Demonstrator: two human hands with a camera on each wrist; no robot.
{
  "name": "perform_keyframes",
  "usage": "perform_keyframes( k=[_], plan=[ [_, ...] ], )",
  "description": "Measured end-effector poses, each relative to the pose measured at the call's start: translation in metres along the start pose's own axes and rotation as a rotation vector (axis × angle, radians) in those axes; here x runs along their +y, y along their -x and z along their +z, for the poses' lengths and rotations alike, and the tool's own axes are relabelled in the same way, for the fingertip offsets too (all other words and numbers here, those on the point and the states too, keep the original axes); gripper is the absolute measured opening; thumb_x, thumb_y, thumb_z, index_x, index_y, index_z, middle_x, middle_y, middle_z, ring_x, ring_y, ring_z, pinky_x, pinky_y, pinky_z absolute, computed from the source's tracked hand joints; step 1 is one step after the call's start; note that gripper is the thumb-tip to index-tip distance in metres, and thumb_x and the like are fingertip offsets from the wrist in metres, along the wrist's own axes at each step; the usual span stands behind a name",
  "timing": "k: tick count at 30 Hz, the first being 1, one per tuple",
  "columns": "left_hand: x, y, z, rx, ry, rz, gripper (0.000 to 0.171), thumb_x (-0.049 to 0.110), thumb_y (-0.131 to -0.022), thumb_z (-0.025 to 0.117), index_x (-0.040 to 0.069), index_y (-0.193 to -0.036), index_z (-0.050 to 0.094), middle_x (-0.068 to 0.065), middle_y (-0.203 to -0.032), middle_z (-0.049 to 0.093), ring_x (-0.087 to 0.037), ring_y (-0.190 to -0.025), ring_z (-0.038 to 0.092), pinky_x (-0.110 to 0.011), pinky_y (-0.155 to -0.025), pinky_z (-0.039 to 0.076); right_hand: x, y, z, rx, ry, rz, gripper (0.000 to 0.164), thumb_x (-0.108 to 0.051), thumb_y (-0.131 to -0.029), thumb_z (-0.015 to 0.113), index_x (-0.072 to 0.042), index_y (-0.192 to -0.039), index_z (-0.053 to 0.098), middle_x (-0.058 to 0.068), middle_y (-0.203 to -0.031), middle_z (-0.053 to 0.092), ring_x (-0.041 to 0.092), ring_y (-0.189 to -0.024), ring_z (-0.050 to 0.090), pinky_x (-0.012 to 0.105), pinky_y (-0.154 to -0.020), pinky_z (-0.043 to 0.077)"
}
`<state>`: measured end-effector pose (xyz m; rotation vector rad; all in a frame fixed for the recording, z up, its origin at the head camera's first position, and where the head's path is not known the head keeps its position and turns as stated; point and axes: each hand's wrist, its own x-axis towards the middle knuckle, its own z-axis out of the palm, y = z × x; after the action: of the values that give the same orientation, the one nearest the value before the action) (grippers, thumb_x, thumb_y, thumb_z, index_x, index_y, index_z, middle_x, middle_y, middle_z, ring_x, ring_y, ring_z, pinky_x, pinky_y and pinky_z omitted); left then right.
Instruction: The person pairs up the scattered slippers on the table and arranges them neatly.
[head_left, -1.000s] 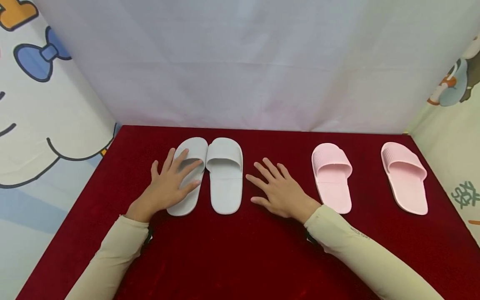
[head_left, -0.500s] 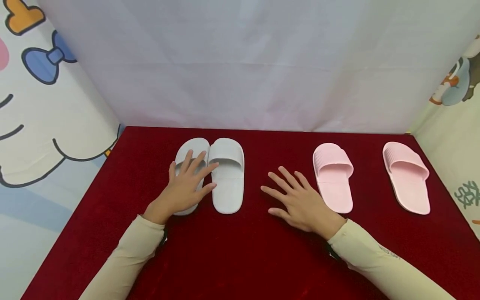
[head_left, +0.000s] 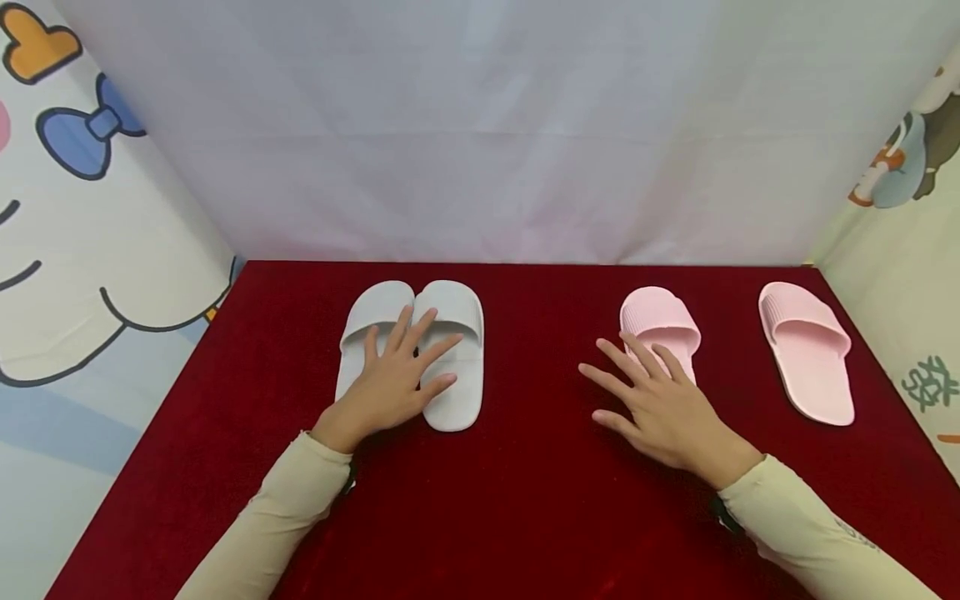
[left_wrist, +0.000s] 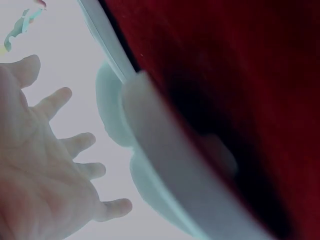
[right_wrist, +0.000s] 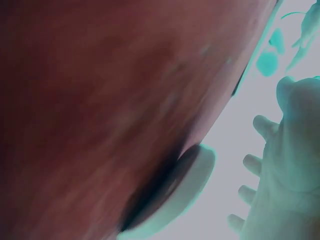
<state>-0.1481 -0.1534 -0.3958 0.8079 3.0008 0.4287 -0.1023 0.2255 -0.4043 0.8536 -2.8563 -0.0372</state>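
Observation:
Two white slippers stand side by side, the left one (head_left: 378, 304) and the right one (head_left: 459, 392), toes to the back. Fingers spread, my left hand (head_left: 386, 387) hovers over them; the left wrist view has the palm (left_wrist: 40, 165) apart from the slipper (left_wrist: 170, 150). My right hand (head_left: 667, 417), also spread and holding nothing, covers the heel of the nearer pink slipper (head_left: 660, 312) in the head view. In the right wrist view a gap shows between that hand (right_wrist: 290, 165) and a slipper (right_wrist: 180, 200). Another pink slipper (head_left: 813, 358) lies farther right, slightly turned.
Dark red cloth (head_left: 495, 517) covers the table. A pale curtain (head_left: 480, 133) hangs along its back edge. Cartoon-printed sheets stand at the left (head_left: 90, 267) and right (head_left: 900, 292) sides.
My right hand has moved right, from beside the white pair to over the nearer pink slipper. The left hand has shifted right across the white slippers. All slippers have stayed put.

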Motion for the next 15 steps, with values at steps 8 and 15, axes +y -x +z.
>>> perform_keyframes(
  k=[8, 15],
  plan=[
    [0.018, -0.013, 0.006, 0.002, 0.031, 0.042, 0.053, 0.054, -0.102, 0.043, 0.037, -0.153, 0.037, -0.005, -0.168, 0.014, -0.034, -0.156, 0.002, -0.075, -0.112, 0.009, 0.036, 0.028, 0.002, 0.078, 0.015, 0.042, 0.057, -0.054, -0.097, 0.051, -0.032, -0.149, 0.041, 0.007, -0.158, 0.034, 0.034, -0.148, 0.023, 0.058, -0.108, 0.027],
    [0.032, -0.023, 0.010, 0.010, 0.046, 0.094, 0.054, 0.049, -0.103, 0.046, 0.036, -0.154, 0.035, -0.005, -0.168, 0.012, -0.036, -0.156, 0.005, -0.072, -0.114, 0.014, 0.062, 0.047, -0.001, 0.055, 0.015, 0.115, 0.058, -0.049, -0.097, 0.054, -0.033, -0.151, 0.038, 0.009, -0.161, 0.028, 0.037, -0.151, 0.017, 0.060, -0.106, 0.026]
  ],
)
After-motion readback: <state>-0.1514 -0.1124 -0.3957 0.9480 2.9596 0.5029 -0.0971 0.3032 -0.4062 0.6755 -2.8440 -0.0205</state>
